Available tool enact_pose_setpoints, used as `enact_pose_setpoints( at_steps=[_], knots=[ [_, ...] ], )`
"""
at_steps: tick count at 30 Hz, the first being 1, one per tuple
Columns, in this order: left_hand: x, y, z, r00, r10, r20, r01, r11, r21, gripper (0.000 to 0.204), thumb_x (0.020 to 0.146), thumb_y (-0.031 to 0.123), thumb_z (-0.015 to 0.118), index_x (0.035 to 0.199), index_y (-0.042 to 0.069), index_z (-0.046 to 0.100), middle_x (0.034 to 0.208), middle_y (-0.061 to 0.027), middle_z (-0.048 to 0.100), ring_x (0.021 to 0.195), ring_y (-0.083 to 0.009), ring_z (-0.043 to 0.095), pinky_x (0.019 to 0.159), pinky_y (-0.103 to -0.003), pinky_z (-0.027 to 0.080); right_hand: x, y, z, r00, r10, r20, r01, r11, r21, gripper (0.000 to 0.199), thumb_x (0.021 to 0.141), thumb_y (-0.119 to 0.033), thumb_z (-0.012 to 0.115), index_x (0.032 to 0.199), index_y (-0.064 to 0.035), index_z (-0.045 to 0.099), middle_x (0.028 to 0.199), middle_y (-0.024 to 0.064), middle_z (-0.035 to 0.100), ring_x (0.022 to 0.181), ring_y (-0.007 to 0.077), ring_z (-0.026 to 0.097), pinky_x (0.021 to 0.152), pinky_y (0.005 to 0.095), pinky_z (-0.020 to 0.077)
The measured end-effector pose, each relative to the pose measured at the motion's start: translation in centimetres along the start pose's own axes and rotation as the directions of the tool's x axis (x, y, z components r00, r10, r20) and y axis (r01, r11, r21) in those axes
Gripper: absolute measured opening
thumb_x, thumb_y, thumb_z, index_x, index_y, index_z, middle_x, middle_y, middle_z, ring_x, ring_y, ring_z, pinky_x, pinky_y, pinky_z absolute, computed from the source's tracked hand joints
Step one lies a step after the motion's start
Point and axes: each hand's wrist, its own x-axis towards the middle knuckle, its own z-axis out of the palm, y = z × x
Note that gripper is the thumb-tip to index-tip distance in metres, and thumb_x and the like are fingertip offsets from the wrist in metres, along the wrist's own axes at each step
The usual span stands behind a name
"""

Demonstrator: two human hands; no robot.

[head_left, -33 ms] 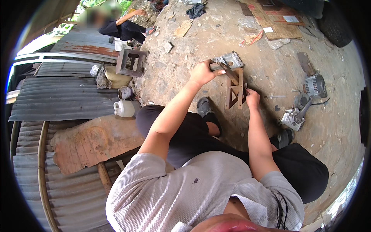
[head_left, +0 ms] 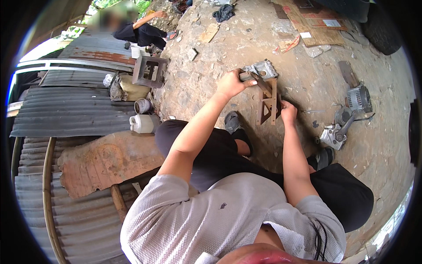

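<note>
A brown, rusty-looking metal frame [head_left: 273, 105] with triangular openings stands in front of me between my two hands. My left hand [head_left: 234, 83] is closed around a dark brown bar [head_left: 249, 76] at the frame's upper left, with the thumb laid along it. At the frame's right side, my right hand [head_left: 288, 110] is closed on its edge; the fingertips are partly hidden. Just beyond the frame, a silvery cast metal part [head_left: 264, 68] lies on the ground.
To the right lie a finned motor-like part [head_left: 359, 98] and a grey metal casting [head_left: 332, 136]. A white jug [head_left: 144, 123], an open can [head_left: 143, 105] and a rusty sheet [head_left: 110, 160] are at left. Another person [head_left: 140, 34] sits far left. Flattened cardboard [head_left: 314, 24] lies at the back.
</note>
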Motion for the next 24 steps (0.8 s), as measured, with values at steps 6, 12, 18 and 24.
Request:
enact_pose_setpoints(
  at_steps=[6, 12, 18, 24],
  knots=[
    [0.2, -0.2, -0.4, 0.997, -0.067, -0.025, 0.067, 0.998, -0.014, 0.089, 0.073, 0.074, 0.075, 0.115, -0.004, 0.068, 0.099, -0.0254, 0.073, 0.1, -0.0402, 0.071, 0.089, -0.047, 0.055, 0.9, 0.8, -0.1, 1.0, 0.02, 0.008, -0.02, 0.998, -0.063, 0.048, 0.086, 0.004, 0.05, 0.119, -0.0197, 0.076, 0.108, 0.0174, 0.073, 0.103, 0.0355, 0.07, 0.089, 0.0389, 0.0551],
    [0.7, -3.2, 0.6, 0.998, -0.063, -0.022, 0.06, 0.991, -0.122, 0.086, 0.07, 0.075, 0.077, 0.108, -0.002, 0.069, 0.098, -0.0237, 0.074, 0.099, -0.0396, 0.071, 0.088, -0.047, 0.056, 2.7, -2.6, -1.9, 1.0, -0.015, 0.02, 0.01, 0.967, 0.255, 0.04, 0.093, 0.009, 0.054, 0.126, -0.0067, 0.071, 0.121, 0.0079, 0.075, 0.112, 0.0144, 0.068, 0.099, 0.0282, 0.0481],
    [0.9, -3.1, 0.0, 0.999, -0.042, 0.001, 0.042, 0.991, -0.125, 0.085, 0.074, 0.066, 0.081, 0.116, -0.006, 0.067, 0.1, -0.0264, 0.073, 0.1, -0.0392, 0.072, 0.088, -0.045, 0.056, 2.9, 0.2, -0.8, 0.975, 0.027, 0.223, -0.033, 0.999, 0.021, 0.037, 0.089, 0.001, 0.056, 0.119, -0.0096, 0.074, 0.112, 0.0129, 0.076, 0.111, 0.0239, 0.071, 0.094, 0.0327, 0.0537],
    [0.6, -2.6, -0.1, 0.999, -0.019, -0.037, 0.014, 0.991, -0.134, 0.086, 0.073, 0.068, 0.08, 0.115, -0.006, 0.066, 0.1, -0.0268, 0.073, 0.099, -0.0399, 0.072, 0.088, -0.046, 0.056, 3.6, -0.1, -1.0, 0.974, -0.035, 0.222, -0.024, 0.966, 0.258, 0.042, 0.087, 0.012, 0.048, 0.12, 0.0013, 0.072, 0.116, 0.0129, 0.076, 0.107, 0.0198, 0.072, 0.095, 0.0312, 0.0533]
  ],
)
